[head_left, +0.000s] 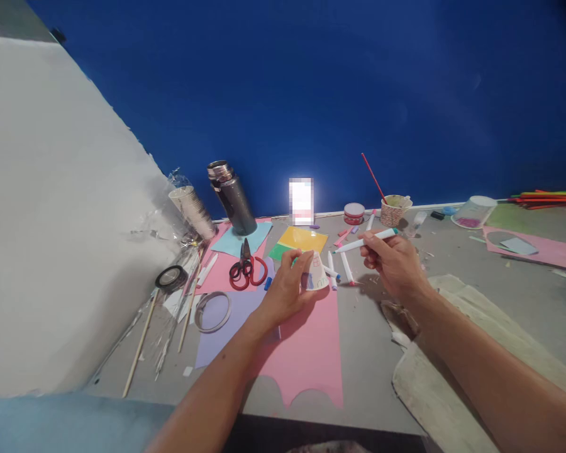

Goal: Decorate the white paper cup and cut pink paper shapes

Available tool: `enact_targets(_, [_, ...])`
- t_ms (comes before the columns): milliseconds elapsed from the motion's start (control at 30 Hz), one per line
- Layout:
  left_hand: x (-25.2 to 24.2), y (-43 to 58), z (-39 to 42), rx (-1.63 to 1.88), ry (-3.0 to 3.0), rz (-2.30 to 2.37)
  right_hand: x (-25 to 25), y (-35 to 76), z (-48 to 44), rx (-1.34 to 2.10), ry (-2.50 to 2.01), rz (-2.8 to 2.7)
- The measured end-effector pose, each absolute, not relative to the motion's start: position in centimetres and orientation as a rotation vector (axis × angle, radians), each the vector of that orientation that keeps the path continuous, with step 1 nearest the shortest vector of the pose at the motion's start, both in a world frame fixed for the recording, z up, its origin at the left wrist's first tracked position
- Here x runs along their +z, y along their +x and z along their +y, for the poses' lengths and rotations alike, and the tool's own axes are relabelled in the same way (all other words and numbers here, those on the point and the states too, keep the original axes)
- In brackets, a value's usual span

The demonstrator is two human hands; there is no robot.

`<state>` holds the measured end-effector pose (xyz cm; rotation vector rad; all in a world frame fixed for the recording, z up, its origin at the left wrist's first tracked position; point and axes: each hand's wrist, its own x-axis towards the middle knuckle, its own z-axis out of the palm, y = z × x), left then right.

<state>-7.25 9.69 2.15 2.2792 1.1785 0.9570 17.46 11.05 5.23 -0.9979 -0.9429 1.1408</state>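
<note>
My left hand (290,280) is closed around a white paper cup (317,277) with coloured drawings on its side, held tilted over pink paper (311,352). Part of the cup is hidden behind my fingers. In my right hand (389,261) is a white felt-tip marker (365,241) with a teal tip pointing left toward the cup, apart from it. Just beyond the cup lie several other white markers (346,267). Red-handled scissors (248,270) rest to the left of my left hand, on coloured paper.
A dark thermos flask (236,204) and stacked paper cups (191,207) stand at the back left. Tape rolls (213,313) and wooden sticks (141,343) lie at left. A patterned cup (393,214) with a red stick and a round tin (354,214) stand behind. A pale cloth (466,352) lies under my right forearm.
</note>
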Motion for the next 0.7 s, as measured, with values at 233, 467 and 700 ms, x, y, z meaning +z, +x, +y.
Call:
enact_targets(233, [1.8, -7.0, 9.5, 0.923, 2.427, 1.163, 5.5, 17.6, 11.1, 1.169, -0.995, -0.895])
enact_targets(467, [2.2, -7.2, 9.5, 0.834, 2.409, 1.197, 5.6, 17.5, 11.1, 1.196, -1.01, -0.902])
enact_targets(700, [2.9, -6.8, 9.5, 0.979, 2.098, 1.233, 5.4, 17.4, 10.9, 1.157, -1.002, -0.947])
